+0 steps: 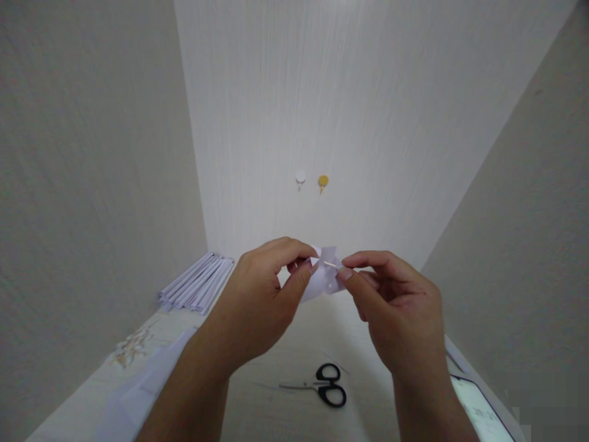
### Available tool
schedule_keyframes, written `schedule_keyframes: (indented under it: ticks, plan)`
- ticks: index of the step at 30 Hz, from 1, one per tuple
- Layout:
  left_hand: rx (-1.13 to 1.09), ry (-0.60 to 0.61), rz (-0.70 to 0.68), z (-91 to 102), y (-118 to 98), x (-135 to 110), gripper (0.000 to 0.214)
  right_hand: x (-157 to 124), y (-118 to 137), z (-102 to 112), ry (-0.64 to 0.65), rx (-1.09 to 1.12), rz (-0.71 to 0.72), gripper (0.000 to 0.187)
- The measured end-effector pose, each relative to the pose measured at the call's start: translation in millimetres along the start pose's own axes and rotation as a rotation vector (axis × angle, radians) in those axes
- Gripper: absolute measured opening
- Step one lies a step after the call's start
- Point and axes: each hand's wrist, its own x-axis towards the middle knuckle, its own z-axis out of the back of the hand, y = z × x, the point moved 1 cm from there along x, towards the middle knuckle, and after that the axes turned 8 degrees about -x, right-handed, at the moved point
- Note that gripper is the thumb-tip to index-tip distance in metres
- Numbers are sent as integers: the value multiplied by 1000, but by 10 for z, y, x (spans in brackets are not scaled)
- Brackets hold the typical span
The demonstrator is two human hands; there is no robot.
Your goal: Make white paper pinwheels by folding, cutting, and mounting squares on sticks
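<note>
A small piece of folded white paper [317, 283] is held up above the table between my two hands. My left hand [271, 288] pinches its left side between thumb and fingers. On the right, my right hand [386, 294] has its thumb and index finger closed at the paper's right edge. A thin pale strip, like a string or a slim stick [330, 264], runs across the paper toward my right fingertips. Whether the right fingers grip the strip, the paper or both is hard to make out.
Black-handled scissors [329, 385] lie on the table [276, 362] below my hands. At left are a stack of folded white paper strips [197, 282], a small pile of pale bits [131, 348] and white sheets [142, 387]. A phone [481, 408] lies at right. Two hooks [323, 181] hang on the back wall.
</note>
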Motion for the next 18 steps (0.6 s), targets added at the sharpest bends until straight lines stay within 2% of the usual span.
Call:
schedule_keyframes:
  ticks: [4, 7, 9, 12, 18]
  plan:
    - [-35, -36, 15, 6, -20, -24, 20, -4, 10, 3, 19, -1, -6, 6]
    - [-50, 3, 33, 18, -30, -29, 40, -6, 22, 22, 45, -27, 40, 3]
    - [-67, 36, 42, 25, -36, -23, 45, -4, 26, 35, 52, -63, 72, 3]
    - [-72, 47, 41, 31, -40, -7, 35, -6, 25, 46, 48, -104, 92, 3]
    - [21, -15, 75, 27, -11, 6, 23, -21, 25, 43, 49, -132, 111, 3]
